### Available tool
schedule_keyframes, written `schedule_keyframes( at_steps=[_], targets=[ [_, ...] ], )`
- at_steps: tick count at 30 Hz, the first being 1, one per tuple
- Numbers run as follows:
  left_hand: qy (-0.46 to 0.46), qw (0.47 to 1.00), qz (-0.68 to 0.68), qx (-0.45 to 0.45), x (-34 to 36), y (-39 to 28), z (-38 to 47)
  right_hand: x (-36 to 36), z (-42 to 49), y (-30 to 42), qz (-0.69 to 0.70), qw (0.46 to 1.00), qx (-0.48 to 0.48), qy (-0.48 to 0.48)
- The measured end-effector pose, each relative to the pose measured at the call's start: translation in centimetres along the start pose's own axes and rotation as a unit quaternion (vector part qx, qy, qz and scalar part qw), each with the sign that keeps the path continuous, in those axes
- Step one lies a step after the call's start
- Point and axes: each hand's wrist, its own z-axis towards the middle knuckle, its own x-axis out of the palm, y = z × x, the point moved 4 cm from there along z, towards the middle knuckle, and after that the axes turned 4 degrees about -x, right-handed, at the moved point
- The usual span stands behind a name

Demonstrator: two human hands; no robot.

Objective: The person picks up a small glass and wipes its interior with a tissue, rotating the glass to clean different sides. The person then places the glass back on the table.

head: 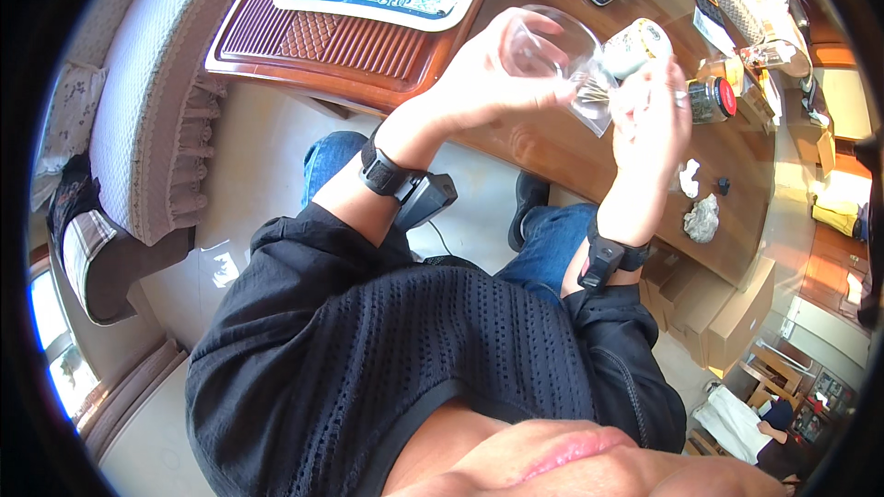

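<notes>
My left hand [511, 76] is curled around a clear, round cup-like container [558, 38], tilted over the wooden table. Against the container is a small clear plastic bag [592, 121] with several thin sticks [592, 91] showing inside or behind it; which cannot be told. The fingers of my right hand [649, 110] pinch at the bag's right side, partly washed out by glare. Just beyond that hand is a white patterned canister [630, 48]; whether the hand touches it is unclear. A glass jar with a red lid [725, 98] lies or leans right of the hand.
A patterned tray [373, 12] rests on a slatted wooden tea board [311, 48] at the upper left. Crumpled plastic [702, 218] and a white scrap [688, 178] lie on the wooden table [718, 152]. Cardboard boxes [722, 310] stand below its right edge; a sofa [148, 96] is at left.
</notes>
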Motion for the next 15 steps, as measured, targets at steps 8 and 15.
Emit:
schedule_keyframes(
  at_steps=[8,15],
  targets=[
    [-0.022,0.904,-0.402,-0.142,1.6,1.4,0.2,1.1,0.1,-1.3,0.06,0.998,-0.006,0.002],
    [-0.072,0.895,-0.406,-0.168,1.5,1.6,0.4,2.7,-1.3,-2.0,-0.039,0.996,-0.063,0.045]
  ],
)
